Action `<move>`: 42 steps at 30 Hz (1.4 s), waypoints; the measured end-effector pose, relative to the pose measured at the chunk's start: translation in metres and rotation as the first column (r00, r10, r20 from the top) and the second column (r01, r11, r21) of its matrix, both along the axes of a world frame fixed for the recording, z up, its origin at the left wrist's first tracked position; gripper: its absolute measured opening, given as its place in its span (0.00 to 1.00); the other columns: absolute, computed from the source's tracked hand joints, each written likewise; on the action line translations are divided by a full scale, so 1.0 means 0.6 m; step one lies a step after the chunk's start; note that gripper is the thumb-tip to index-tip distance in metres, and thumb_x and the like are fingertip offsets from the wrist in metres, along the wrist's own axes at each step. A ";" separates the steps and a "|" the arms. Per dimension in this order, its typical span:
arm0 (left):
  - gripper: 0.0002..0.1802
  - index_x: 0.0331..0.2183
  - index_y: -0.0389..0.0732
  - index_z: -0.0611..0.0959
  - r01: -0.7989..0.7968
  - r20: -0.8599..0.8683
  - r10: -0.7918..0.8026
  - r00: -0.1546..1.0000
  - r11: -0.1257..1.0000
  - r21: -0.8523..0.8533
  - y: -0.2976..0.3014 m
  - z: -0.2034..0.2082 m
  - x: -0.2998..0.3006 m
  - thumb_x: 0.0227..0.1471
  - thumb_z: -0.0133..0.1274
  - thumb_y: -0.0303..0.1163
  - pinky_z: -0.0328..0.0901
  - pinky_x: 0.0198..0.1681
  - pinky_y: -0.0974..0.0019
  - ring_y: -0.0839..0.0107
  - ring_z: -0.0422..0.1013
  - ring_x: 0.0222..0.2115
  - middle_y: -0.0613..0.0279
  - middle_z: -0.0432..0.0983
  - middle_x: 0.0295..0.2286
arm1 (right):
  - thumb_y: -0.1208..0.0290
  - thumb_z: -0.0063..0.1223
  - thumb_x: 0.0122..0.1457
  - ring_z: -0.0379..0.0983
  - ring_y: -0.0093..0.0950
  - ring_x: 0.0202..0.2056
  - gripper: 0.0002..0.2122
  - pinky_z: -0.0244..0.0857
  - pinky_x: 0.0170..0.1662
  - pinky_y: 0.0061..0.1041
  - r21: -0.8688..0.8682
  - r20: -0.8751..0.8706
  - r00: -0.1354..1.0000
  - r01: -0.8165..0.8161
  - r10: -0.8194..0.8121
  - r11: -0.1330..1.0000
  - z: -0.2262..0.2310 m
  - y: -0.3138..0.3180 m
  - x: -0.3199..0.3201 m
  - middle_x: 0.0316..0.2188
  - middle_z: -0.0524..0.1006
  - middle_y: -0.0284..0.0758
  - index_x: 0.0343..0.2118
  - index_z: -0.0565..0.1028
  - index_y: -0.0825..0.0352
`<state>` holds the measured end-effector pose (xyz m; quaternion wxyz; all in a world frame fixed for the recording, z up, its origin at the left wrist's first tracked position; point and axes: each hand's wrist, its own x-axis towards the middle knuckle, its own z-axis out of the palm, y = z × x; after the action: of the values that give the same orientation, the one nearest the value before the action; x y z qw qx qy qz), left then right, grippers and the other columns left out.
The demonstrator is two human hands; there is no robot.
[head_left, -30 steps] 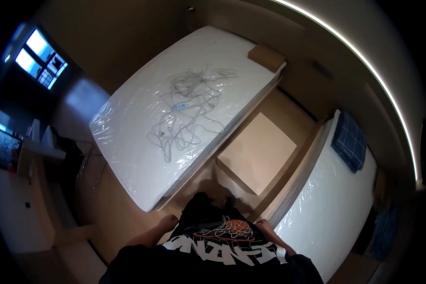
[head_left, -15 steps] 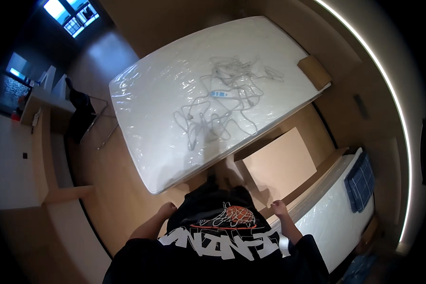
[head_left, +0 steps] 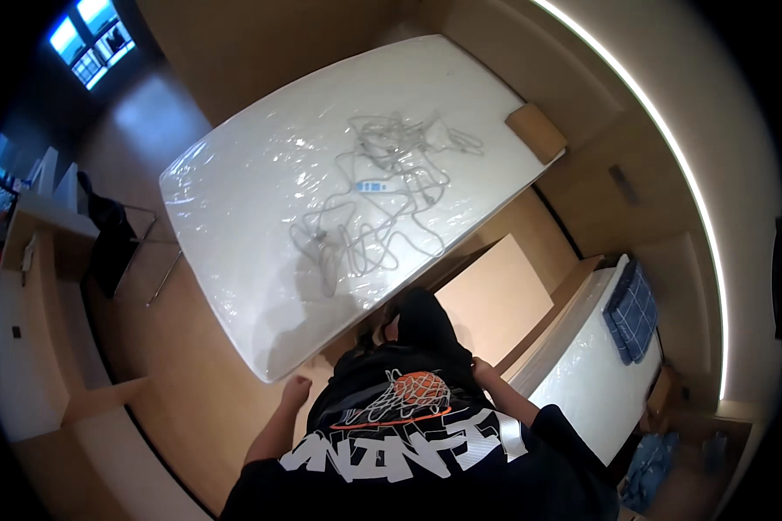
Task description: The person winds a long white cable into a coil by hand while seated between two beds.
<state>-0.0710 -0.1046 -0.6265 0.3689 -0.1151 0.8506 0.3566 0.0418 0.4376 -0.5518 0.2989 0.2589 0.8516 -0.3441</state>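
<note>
My left hand [head_left: 296, 390] hangs at my side, loosely curled with nothing in it, near the close corner of a plastic-wrapped white mattress [head_left: 243, 286]. By my right hip is my right hand [head_left: 480, 368], its fingers mostly hidden against my dark clothes. A tangle of grey cable [head_left: 391, 143] lies on the mattress, out of reach of both hands. Among its loops sits a white power strip [head_left: 372, 186] with blue patches. My knee shows close to the mattress edge.
A beige box-like block [head_left: 500, 295] stands between this mattress and a second wrapped mattress [head_left: 573, 382], which bears a folded dark blue checked cloth [head_left: 630, 313]. A brown cardboard piece [head_left: 536, 133] rests at the far right corner. A black chair [head_left: 113, 239] stands left by a desk.
The view has shifted, and the mattress now sits further left and nearer. My right hand has dropped back against my hip. My leg has come forward toward the mattress edge.
</note>
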 end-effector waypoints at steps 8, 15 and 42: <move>0.18 0.28 0.33 0.83 0.382 0.111 -0.382 0.918 0.924 0.018 -0.005 -0.112 0.075 0.46 0.52 0.40 0.68 0.35 0.56 0.52 0.76 0.31 0.45 0.79 0.26 | 0.63 0.56 0.49 0.76 0.40 0.38 0.24 0.69 0.43 0.32 0.125 -0.013 0.973 0.231 -0.231 0.965 0.074 0.001 -0.060 0.33 0.78 0.47 0.48 0.68 0.69; 0.18 0.28 0.32 0.82 0.131 -0.023 -0.131 0.991 0.991 -0.015 0.025 0.018 -0.025 0.45 0.52 0.40 0.68 0.35 0.56 0.54 0.76 0.30 0.44 0.78 0.25 | 0.58 0.59 0.48 0.74 0.41 0.44 0.28 0.68 0.46 0.35 0.308 0.171 0.950 0.200 -0.261 0.930 0.045 0.036 -0.024 0.40 0.77 0.48 0.50 0.66 0.67; 0.20 0.26 0.31 0.82 0.380 -0.052 -0.383 0.922 0.924 -0.049 0.369 0.092 -0.056 0.44 0.51 0.42 0.67 0.34 0.56 0.54 0.75 0.29 0.42 0.77 0.23 | 0.75 0.61 0.52 0.69 0.29 0.33 0.03 0.66 0.32 0.28 -0.319 -0.864 0.067 -0.840 -0.499 0.439 0.882 0.089 -0.174 0.32 0.76 0.33 0.28 0.77 0.64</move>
<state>-0.1044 0.1165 -0.5710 0.4033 0.0565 0.8740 0.2652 -0.0624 0.4911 -0.0225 -0.2210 -0.3799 0.5163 -0.7350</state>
